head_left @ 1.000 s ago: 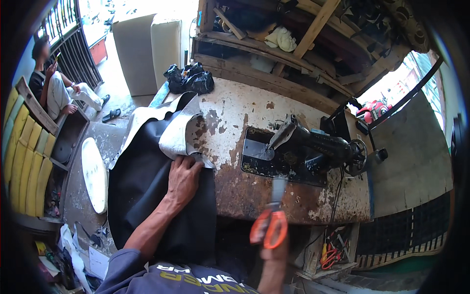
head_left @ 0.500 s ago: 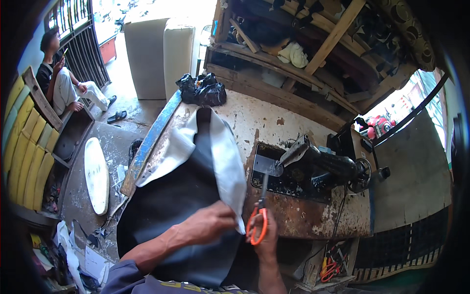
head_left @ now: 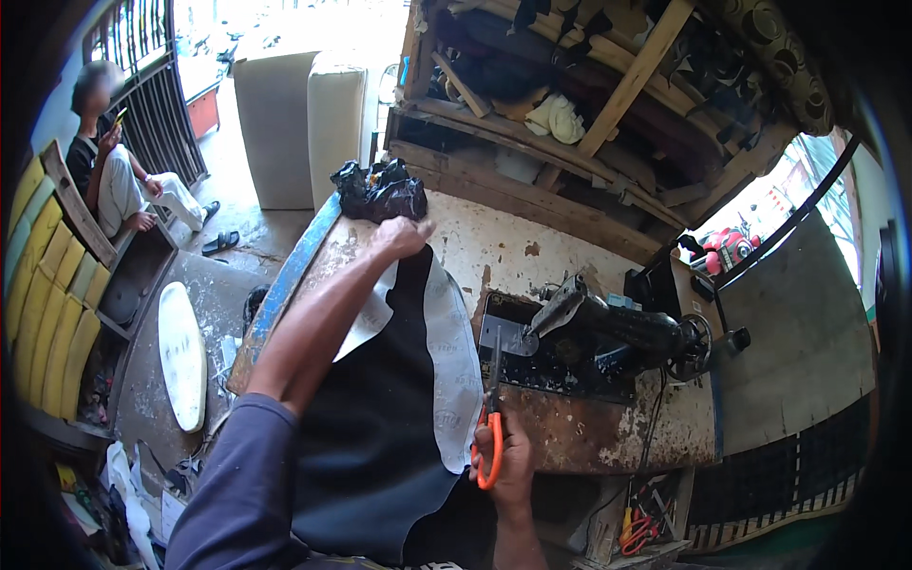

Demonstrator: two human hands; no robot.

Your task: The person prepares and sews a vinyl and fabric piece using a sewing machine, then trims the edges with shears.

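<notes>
Nearest, to the near left of the sewing machine (head_left: 622,323), the right hand (head_left: 511,463) holds orange-handled scissors (head_left: 493,437), fingers wrapped round the handles. The blades point away from the person, toward the left end of the machine; they are seen nearly edge-on, so whether they are parted cannot be told. They lie just beside the material and bite into nothing.

The black sheet (head_left: 380,427) spreads to the left of the machine, over the worktop (head_left: 532,223) and past its near edge. Its pale strip (head_left: 456,380), with a curved outline, faces up on the side toward the machine and looks like backing turned over; another pale patch shows beyond the forearm.

Farther off, to the far left of the machine, the left hand (head_left: 406,237) is at the sheet's far end, fingers curled; blur hides whether they pinch the edge or only rest by it. A black plastic bag (head_left: 380,193) sits just beyond.

As a judgement, the work seems to be at handling and arranging: the sheet is laid out with a shaped edge, but it is not flat throughout. No cut is under way, and no part of the sheet is under the machine's needle, so any stitching there is not begun.
</notes>
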